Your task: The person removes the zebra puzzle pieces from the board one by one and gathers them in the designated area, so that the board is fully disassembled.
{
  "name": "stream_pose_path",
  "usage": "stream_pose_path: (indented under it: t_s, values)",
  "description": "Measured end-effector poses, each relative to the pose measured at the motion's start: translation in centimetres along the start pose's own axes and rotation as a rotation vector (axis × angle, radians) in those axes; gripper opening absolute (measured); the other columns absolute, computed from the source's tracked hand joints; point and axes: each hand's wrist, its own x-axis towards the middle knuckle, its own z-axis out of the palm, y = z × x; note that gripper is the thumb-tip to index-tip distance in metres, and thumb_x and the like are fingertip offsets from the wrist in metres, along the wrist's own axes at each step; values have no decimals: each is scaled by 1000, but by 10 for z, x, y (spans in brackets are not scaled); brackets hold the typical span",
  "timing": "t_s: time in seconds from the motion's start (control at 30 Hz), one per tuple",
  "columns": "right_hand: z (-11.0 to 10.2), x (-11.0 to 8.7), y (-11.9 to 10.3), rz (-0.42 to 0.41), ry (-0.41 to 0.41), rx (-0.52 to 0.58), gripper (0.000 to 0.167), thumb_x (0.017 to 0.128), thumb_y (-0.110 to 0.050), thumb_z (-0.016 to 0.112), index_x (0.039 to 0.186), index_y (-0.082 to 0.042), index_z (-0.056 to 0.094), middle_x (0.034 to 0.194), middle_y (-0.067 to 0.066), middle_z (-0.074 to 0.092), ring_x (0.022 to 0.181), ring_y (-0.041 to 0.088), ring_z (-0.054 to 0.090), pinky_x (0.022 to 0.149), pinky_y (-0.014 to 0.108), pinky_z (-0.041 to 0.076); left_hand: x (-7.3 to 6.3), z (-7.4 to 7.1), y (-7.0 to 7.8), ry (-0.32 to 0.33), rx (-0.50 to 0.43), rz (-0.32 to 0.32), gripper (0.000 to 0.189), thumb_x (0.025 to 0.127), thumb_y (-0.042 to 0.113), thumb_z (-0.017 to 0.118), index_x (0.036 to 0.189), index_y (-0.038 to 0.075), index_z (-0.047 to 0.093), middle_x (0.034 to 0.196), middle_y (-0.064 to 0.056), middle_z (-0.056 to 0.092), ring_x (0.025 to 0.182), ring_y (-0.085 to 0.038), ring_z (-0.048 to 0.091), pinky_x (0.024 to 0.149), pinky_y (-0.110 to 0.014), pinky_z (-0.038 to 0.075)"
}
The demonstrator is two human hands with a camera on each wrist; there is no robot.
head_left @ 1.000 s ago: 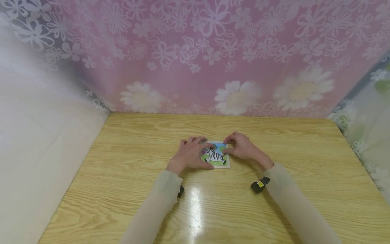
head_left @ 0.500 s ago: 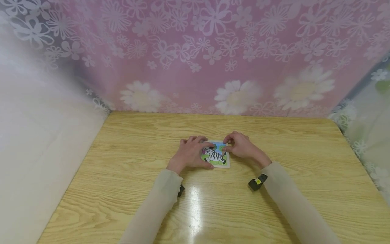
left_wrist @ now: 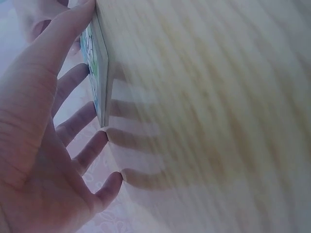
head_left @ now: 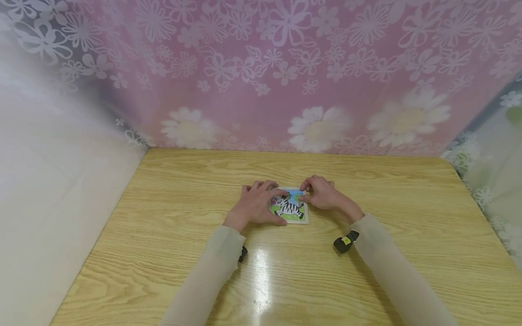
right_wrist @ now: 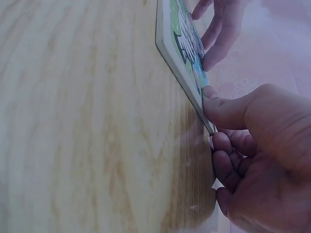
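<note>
A square zebra picture puzzle [head_left: 290, 209] in a pale frame lies flat on the wooden table. My left hand [head_left: 254, 203] rests spread over its left side, thumb at the near edge and index finger on the picture. In the left wrist view, fingertips touch the puzzle [left_wrist: 103, 82] and the table beside it. At the far right corner my right hand [head_left: 324, 194] pinches the puzzle's edge. The right wrist view shows that thumb on the puzzle [right_wrist: 187, 43], with the other fingers curled by the corner. Whether a loose piece is under the thumb cannot be seen.
The wooden table [head_left: 183, 190] reaches to a pink flowered curtain [head_left: 244, 90] at the back. Pale cloth [head_left: 61, 181] hangs along the left side and flowered cloth [head_left: 497, 199] along the right. Each wrist wears a black camera [head_left: 344, 243].
The right wrist has shifted slightly between the frames, while its fingers stay at the puzzle's far right corner. The left hand and the puzzle look unmoved.
</note>
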Motion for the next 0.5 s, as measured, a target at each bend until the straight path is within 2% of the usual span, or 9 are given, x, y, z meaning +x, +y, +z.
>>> stream_pose_path:
  t_s: [0.33,0.5]
  values:
    - [0,-2,-3,-2,-9,20,22,95,-20,73,109,-6,63,101,10,55,98,29,44,94,58,20,0,-2,1,-22,9,-9,82,75,74,76,148,46,49,159,5,39,143,-30,38,104,-58,34]
    - [2,-3,-1,7,13,64,23,94,-20,74,109,-6,63,102,10,58,97,28,47,97,56,23,0,-2,1,-30,19,-10,83,75,75,75,148,47,48,160,5,38,143,-29,37,105,-59,34]
